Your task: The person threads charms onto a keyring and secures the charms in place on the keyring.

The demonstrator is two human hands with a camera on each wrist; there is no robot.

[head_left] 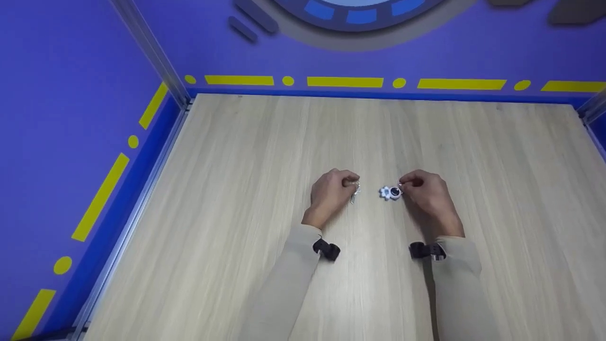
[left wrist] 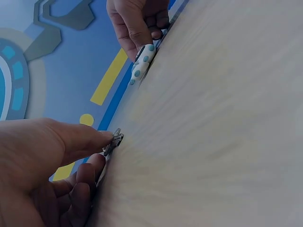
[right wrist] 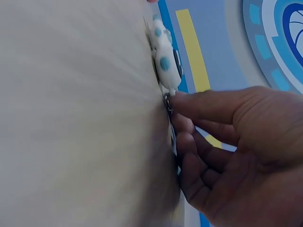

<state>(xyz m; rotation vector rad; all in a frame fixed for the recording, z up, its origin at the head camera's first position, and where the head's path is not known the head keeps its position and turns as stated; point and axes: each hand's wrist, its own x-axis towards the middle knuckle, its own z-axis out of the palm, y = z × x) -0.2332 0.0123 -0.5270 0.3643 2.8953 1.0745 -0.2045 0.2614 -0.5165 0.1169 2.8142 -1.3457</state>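
My left hand pinches a small silver metal chain piece between thumb and forefinger, low over the table. In the left wrist view a shiny clasp-like part pokes out past the fingertips. To its right, a small white astronaut charm with light-blue patches and a round black visor lies on the table, its head toward my right hand. With thumb and forefinger that hand pinches the metal link at the charm's head end. A short gap separates the chain piece from the charm.
A light wood-grain tabletop lies under both hands. Blue panels with yellow dashes and dots stand along its back and left sides, and a metal rail runs down the left edge. Black straps with cameras sit on both wrists.
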